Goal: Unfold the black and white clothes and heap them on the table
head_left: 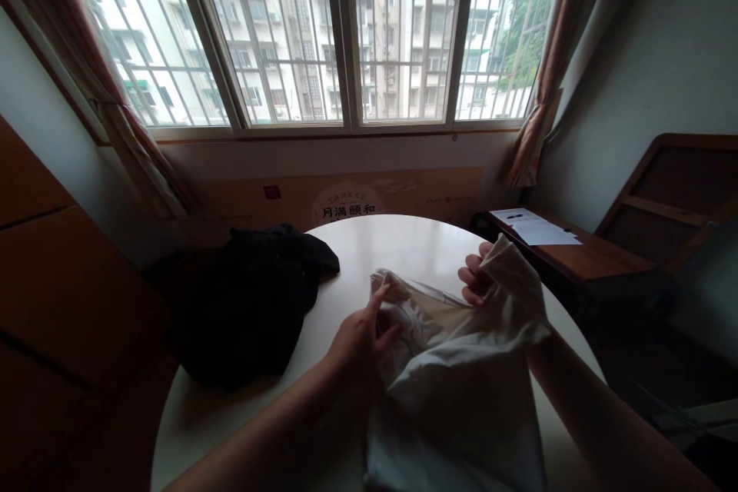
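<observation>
A white garment [461,384] lies bunched on the round white table [380,246] in front of me. My right hand [477,277] grips its upper right edge, and cloth drapes over that wrist. My left hand [360,334] is on the garment's left side, fingers pinching at a fold near the opening. A black garment [254,300] lies in a heap at the table's left edge, apart from both hands.
A wide barred window [346,31] with curtains fills the far wall. A cardboard panel [346,204] leans below it. At the right stands a wooden desk [582,257] with papers [539,231]. Dark wooden furniture [58,284] lines the left.
</observation>
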Tool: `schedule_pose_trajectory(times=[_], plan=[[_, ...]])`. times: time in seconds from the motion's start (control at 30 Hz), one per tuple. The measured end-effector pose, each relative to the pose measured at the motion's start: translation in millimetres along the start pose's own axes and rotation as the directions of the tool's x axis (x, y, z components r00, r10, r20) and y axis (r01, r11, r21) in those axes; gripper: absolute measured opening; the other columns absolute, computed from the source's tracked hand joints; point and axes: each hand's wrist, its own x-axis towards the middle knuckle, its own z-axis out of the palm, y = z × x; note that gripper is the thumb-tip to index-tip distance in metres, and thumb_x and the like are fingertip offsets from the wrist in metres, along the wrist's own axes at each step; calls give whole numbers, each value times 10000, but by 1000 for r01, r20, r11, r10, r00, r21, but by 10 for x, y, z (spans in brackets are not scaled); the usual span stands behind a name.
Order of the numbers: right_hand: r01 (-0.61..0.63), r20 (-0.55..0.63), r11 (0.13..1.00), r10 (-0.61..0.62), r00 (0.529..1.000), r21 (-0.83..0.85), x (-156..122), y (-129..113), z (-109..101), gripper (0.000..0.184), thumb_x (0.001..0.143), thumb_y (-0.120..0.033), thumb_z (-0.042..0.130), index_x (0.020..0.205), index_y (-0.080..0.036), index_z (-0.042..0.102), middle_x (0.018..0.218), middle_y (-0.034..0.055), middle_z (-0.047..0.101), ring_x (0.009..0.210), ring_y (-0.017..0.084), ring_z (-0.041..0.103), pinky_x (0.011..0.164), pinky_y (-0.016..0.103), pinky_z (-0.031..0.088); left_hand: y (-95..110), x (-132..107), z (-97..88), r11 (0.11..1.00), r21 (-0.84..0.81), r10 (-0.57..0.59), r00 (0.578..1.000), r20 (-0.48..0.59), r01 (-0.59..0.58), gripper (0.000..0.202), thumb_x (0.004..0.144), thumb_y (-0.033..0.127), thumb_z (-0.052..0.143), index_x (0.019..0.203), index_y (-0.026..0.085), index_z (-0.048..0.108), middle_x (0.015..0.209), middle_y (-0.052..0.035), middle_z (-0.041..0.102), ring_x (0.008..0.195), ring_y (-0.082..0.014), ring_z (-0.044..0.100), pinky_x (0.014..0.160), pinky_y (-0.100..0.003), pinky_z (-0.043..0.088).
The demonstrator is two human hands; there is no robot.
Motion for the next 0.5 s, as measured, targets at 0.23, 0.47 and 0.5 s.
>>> schedule_pose_trajectory(times=[0.23,0.47,0.5], plan=[[-84,155,986,61,986,143,-87,28,150,432,793,-551,703,751,-276,374,617,-55,358,502,128,320,307,190,304,54,59,-63,962,223,153,988,24,-155,177,845,197,680,1001,247,747,1020,-47,701,875,-208,658,761,-300,499],[125,-123,991,-130,984,-50,38,-150,-254,473,821,-606,624,683,-258,334,609,-53,296,537,142,356,560,327,473,-26,120,-156,972,-232,-51,947,-317,-25,67,918,240,530,916,208,589,857,-32,647,771,-183,628,707,-307,537],[179,-182,974,-203,962,-140,45,-241,-404,478,851,-626,567,671,-257,323,612,-44,321,554,150,383,613,350,485,-61,144,-240,923,-383,-145,909,-392,-18,78,919,279,532,939,209,559,844,-17,629,729,-169,622,661,-291,540]])
